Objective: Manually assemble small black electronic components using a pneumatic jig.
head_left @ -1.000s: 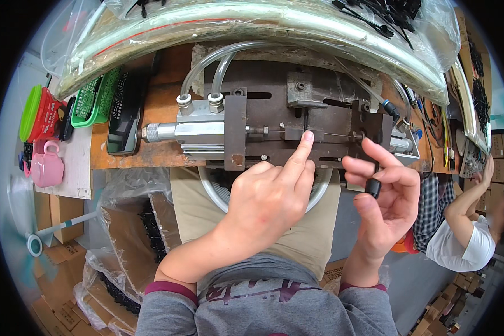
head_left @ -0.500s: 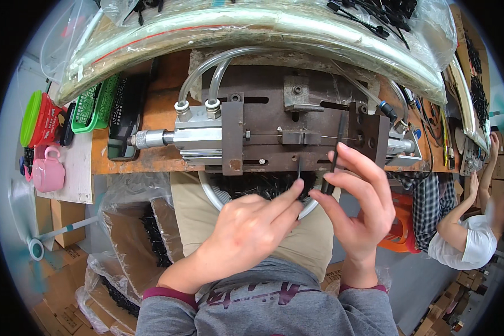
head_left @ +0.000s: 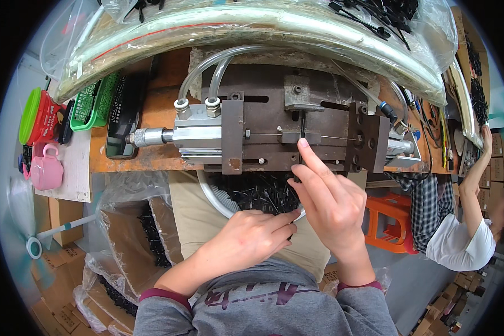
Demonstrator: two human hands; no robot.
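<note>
A brown metal fixture (head_left: 269,120) lies across the bench before me. At its middle, a thin black strip (head_left: 303,124) stands in the slot of a small dark block (head_left: 289,136). My right hand (head_left: 336,207) reaches up to it: the index fingertip presses at the slot, while thumb and middle finger pinch the strip's near end, mostly hidden by the fingers. My left hand (head_left: 246,238) is closed, its fingertips together at the near rim of a white bowl (head_left: 208,193) on my lap. Black thin pieces (head_left: 257,196) fill that bowl. Whatever the left fingers hold is too small to name.
Silver cylinders (head_left: 199,137) with clear hoses flank the fixture. Green basket (head_left: 95,103), black tray (head_left: 123,123) and pink cup (head_left: 47,168) stand left. Plastic-lined boxes (head_left: 131,224) sit lower left. An orange stool (head_left: 392,221) and another person (head_left: 459,241) are to the right.
My right hand has moved left and brought the upright black strip into the block's slot. My left hand has drawn back toward me; the thin dark piece at its fingertips no longer shows.
</note>
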